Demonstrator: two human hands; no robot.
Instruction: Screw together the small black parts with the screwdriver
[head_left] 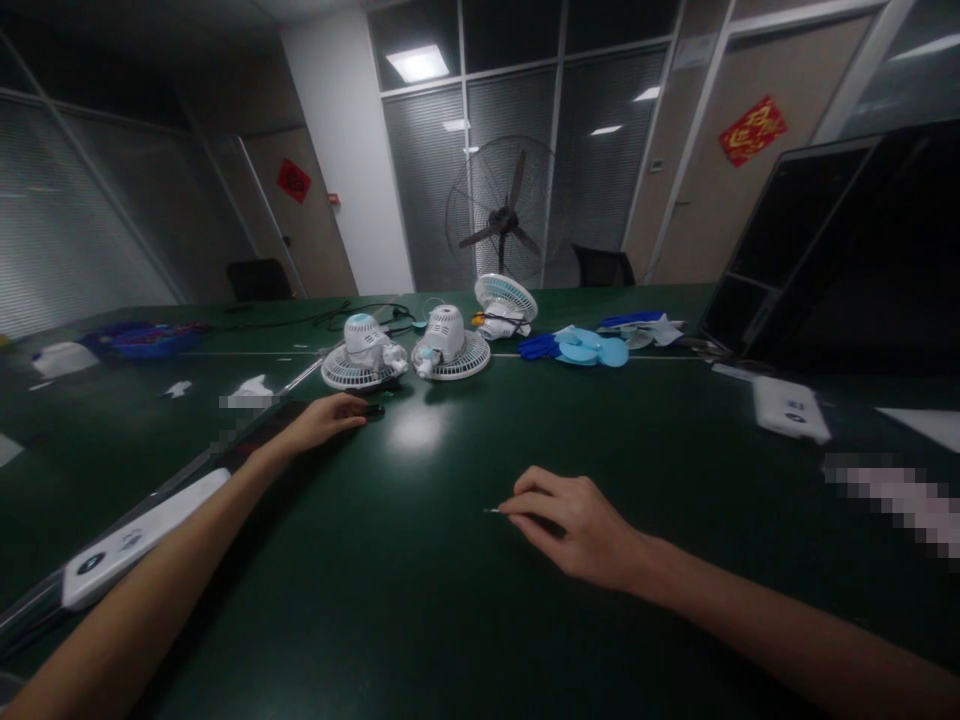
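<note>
My left hand (324, 419) reaches forward over the dark green table (420, 590), its fingers closed round a small dark object (373, 409) whose kind I cannot make out. Just beyond it lie two white small fan heads face down, one (363, 355) on the left and one (450, 345) on the right. My right hand (574, 524) rests nearer to me, fingertips pinched on a thin small metal piece (492, 511) that lies on the table top.
A third small fan (505, 305) stands behind, with blue fan blades (589, 349) and blue gloves beside it. A large pedestal fan (502, 215) is at the back. A white flat device (131, 540) lies at left, another (791, 408) at right, near a big dark screen (847, 260).
</note>
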